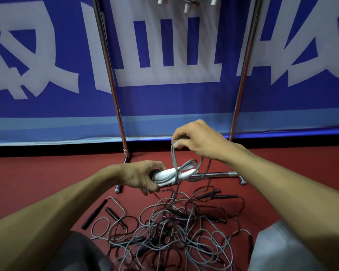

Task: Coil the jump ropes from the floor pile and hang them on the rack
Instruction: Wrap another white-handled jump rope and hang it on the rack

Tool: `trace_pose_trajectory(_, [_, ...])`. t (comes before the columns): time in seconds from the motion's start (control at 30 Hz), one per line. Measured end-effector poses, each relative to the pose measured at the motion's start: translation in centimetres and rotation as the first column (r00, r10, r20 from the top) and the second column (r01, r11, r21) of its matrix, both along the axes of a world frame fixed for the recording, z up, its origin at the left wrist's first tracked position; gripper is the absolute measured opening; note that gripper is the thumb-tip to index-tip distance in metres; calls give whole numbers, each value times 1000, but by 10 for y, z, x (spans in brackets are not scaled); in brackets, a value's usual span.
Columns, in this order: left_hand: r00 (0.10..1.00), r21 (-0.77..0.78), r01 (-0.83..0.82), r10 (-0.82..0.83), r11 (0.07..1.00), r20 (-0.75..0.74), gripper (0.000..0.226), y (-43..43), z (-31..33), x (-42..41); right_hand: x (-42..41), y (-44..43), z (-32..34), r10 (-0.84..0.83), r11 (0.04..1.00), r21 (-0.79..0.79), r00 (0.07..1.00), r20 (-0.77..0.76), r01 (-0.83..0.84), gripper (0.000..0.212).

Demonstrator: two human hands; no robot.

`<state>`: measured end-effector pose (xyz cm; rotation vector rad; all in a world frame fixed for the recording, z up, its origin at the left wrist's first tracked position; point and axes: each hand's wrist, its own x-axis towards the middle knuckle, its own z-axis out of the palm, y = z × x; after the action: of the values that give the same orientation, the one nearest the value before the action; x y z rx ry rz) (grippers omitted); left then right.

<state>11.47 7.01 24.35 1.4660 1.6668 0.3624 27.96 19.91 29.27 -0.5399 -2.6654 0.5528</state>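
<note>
Now left hand (143, 177) grips white handles (171, 173); right hand (196, 141) above it pinches the grey cord (173, 158): wrap snugly.

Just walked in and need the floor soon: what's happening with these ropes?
A person is coiling one rope. The left hand grips its white handles; the right hand pinches a cord loop over them. A tangled pile lies on the floor. A few ropes hang on the rack.

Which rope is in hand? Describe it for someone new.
Find the chrome rack against the blue banner. Near its floor bar, the left hand grips white handles wrapped in grey cord, the right hand holding a loop. Handles in the floor pile are black.
</note>
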Motion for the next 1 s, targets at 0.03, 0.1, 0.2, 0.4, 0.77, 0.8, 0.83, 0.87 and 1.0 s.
trace_pose_trajectory(0.03, [1000, 9, 17, -17, 1000, 7, 39, 1, 0, 3, 1, 1, 0, -35, 999, 10, 999, -3, 35, 9])
trace_pose_trajectory(0.1, [999, 36, 45, -45, 998, 7, 41, 1, 1, 7, 3, 3, 1, -127, 992, 10, 992, -19, 127, 23])
trace_pose_trajectory(0.2, [998, 98, 39, -43, 994, 43, 41, 2, 5, 15, 4, 6, 0, -241, 970, -2, 970, -2, 241, 40])
trace_pose_trajectory(0.4, [971, 128, -68, 35, 989, 238, 30, -5, 18, 25, 7, 17, -4, -290, 950, -122, 957, -14, 287, 49])
trace_pose_trajectory(0.77, [976, 286, -175, 205, 942, -78, 22, 4, 20, 28, 18, 26, 0, -188, 973, -151, 979, -74, 175, 33])
trace_pose_trajectory(0.8, [978, 299, -156, 189, 941, -87, 17, 3, 23, 27, 20, 28, -2, -188, 971, -162, 981, -45, 178, 32])
trace_pose_trajectory(0.83, [983, 305, -142, 169, 942, -66, 13, 2, 24, 27, 22, 31, -5, -186, 967, -182, 982, -14, 181, 30])
trace_pose_trajectory(0.87, [989, 298, -135, 147, 945, -17, 9, 1, 27, 27, 23, 34, -9, -182, 961, -211, 983, 12, 181, 28])
trace_pose_trajectory(1.0, [960, 266, -218, 157, 939, 232, 15, 0, 33, 34, 24, 40, -19, -100, 947, -305, 994, 36, 106, 18])
